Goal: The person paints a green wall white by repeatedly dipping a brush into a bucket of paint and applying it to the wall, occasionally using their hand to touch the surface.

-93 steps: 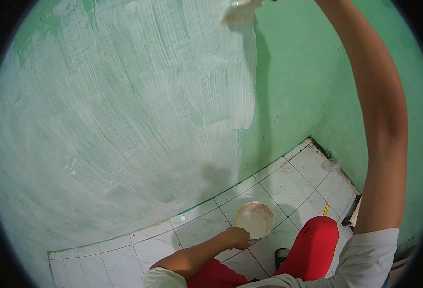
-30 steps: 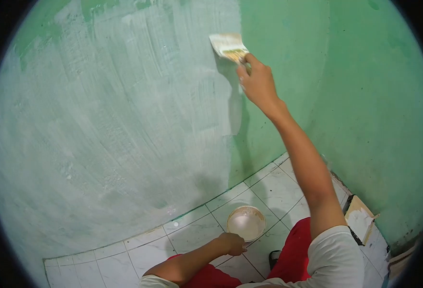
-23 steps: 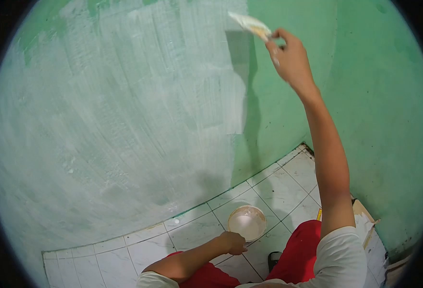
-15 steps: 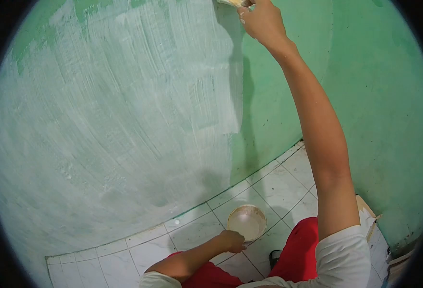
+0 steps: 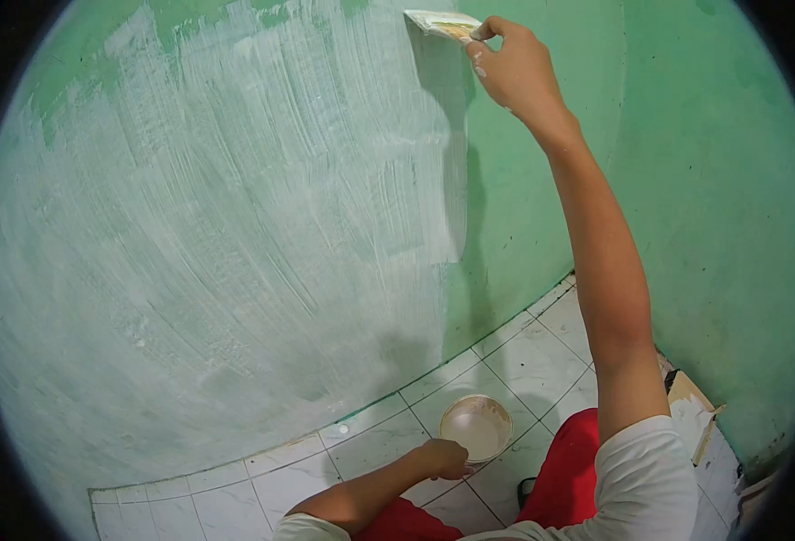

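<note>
Head view: the right hand (image 5: 516, 77) is raised high, fingers pinched tight round the handle of a flat, wide brush (image 5: 442, 22), whose pale, paint-laden bristles lie against the wall (image 5: 235, 225) at the top of the frame. The step in hand looks like laying a white coat over green, right at the border where the streaked, chalky strokes meet the bare green plaster (image 5: 542, 207). A further stroke would call for a firm wrist and a straight pull along that border, so the thin coat overlaps without gaps.

The left hand (image 5: 447, 458) is low down, fingers curled in, touching the near rim of a round bowl (image 5: 475, 398) of white paint; whether it actually grips the rim cannot be told. The bowl stands on the glossy, marbled floor tiles (image 5: 542, 347), near the red trousers (image 5: 569, 469). A paint-smeared piece of cardboard (image 5: 699, 424) lies by the corner
</note>
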Available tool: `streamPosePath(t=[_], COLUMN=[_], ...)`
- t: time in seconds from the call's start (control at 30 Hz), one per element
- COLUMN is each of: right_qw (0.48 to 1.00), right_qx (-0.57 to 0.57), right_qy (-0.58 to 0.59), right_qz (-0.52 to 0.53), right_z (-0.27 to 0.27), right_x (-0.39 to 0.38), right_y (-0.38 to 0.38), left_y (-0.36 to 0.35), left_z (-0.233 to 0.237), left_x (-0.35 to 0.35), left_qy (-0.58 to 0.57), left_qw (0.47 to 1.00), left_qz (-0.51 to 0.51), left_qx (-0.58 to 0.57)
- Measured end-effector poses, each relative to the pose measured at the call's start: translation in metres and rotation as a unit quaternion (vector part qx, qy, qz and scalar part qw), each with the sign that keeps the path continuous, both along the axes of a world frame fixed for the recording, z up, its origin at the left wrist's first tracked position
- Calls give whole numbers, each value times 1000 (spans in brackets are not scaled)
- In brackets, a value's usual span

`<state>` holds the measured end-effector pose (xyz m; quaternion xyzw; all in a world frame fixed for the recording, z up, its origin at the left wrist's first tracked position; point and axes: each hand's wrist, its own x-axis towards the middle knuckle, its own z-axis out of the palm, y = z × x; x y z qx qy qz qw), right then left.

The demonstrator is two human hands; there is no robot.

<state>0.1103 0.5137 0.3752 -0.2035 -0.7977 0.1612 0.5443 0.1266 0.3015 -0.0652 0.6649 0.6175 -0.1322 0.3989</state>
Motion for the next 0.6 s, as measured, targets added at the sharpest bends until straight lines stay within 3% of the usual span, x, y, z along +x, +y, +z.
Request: streamPosePath(t=[0.13, 0.2, 0.3, 0.43, 0.5, 0.6], right_qw=[989, 999, 999, 998, 999, 997], right_qx=[114, -4, -17, 12, -6, -66], right_qy=[88, 36, -45, -14, 46, 4], right_qz=[-25, -21, -21, -56, -21, 44], right_z=[10, 15, 12, 15, 28, 28], right_x=[-13, -4, 9, -3, -9, -8], right_y=[2, -39, -46, -28, -38, -65], left_y=[-6, -9, -12, -15, -16, -15], left_z=[-5, -1, 5, 13, 4, 10], left_x=[-3, -1, 1, 1, 1, 3], left_qy=[2, 0, 3, -7, 3, 6], left_qw=[999, 1000, 1000, 1000, 1000, 999], left_qz=[5, 8, 10, 13, 10, 9], left_qx=[42, 21, 1, 19, 27, 37])
